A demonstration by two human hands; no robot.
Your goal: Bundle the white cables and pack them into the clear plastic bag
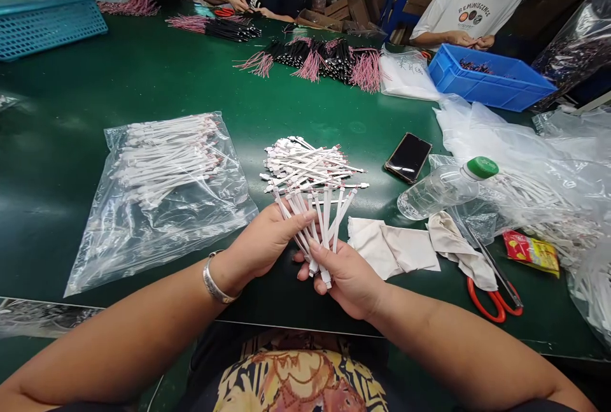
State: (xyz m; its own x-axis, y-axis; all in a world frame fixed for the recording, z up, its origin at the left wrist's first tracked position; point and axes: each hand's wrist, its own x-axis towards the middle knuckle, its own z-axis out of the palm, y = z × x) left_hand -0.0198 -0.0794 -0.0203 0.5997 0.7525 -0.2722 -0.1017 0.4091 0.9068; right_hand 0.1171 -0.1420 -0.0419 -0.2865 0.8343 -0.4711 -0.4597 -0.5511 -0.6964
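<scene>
A fanned bunch of white cables (326,211) is gripped by both hands, which are brought together over the near part of the green table (143,74). The bunch is clasped from the left by the left hand (261,240), whose thumb is laid flat across the upper part of the cables and pointed to the right. How its fingers are set cannot be told, as they are hidden behind the bunch. The lower part is pinched by the right hand (351,278) — its thumb pressed over the front, its fingers curled beneath, near the bottom connectors. Both forearms are angled inward from the lower corners, and a silver bracelet (210,281) is worn on the left wrist.

Just beyond the hands, more white cables are heaped in a loose pile (305,167). To the left, a clear bag (143,240) is spread flat with rows of similar cables. A folded cloth (394,249) is laid just beside the right hand; farther right, a bottle (436,192) is tipped over and red-handled scissors (496,307) are partly covered by cloth.
</scene>
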